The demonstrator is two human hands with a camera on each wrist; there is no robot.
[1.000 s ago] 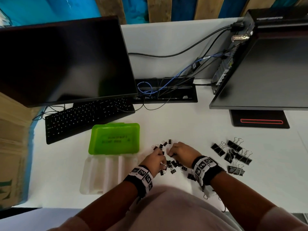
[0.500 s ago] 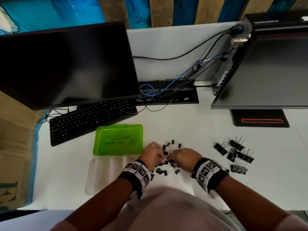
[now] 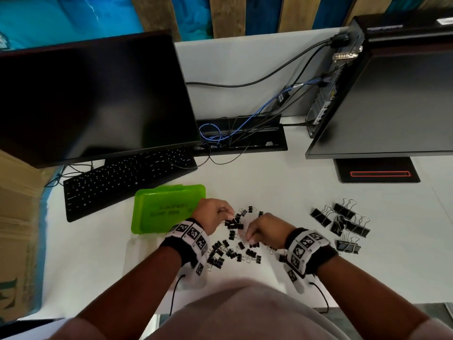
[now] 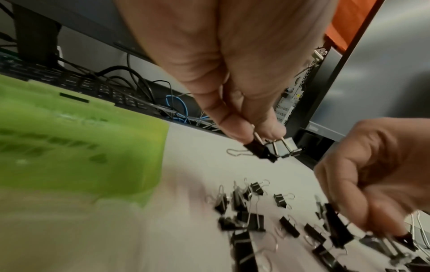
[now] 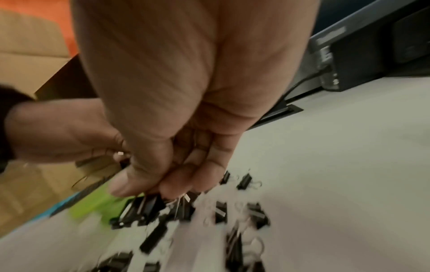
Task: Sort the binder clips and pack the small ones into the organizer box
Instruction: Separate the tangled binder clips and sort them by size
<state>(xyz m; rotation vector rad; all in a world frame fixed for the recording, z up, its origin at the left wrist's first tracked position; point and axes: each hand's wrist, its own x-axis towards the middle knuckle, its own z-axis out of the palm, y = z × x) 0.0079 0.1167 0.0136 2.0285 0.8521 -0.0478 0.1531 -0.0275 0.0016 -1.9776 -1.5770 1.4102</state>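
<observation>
Several small black binder clips [image 3: 235,251] lie scattered on the white desk between my hands. My left hand [image 3: 215,214] hovers just right of the green lid [image 3: 166,209] of the organizer box. Its thumb and finger pinch a few small clips [image 4: 272,149] by their wire handles, lifted off the desk. My right hand [image 3: 263,229] is over the pile with curled fingers [image 5: 177,189], pinching small clips [image 5: 149,204]. The box's clear base [image 3: 144,251] sits in front of the lid, partly hidden by my left wrist. Several large clips [image 3: 343,222] lie apart at the right.
A black keyboard [image 3: 122,180] and a dark monitor [image 3: 93,99] stand behind the box. A cable tray [image 3: 245,141] with blue and black cables is at the back centre. Another monitor [image 3: 392,106] and its base [image 3: 377,173] are at the back right.
My hands, close together over the pile before, have drawn apart. The left hand has risen toward the green lid with a few small clips pinched in it.
</observation>
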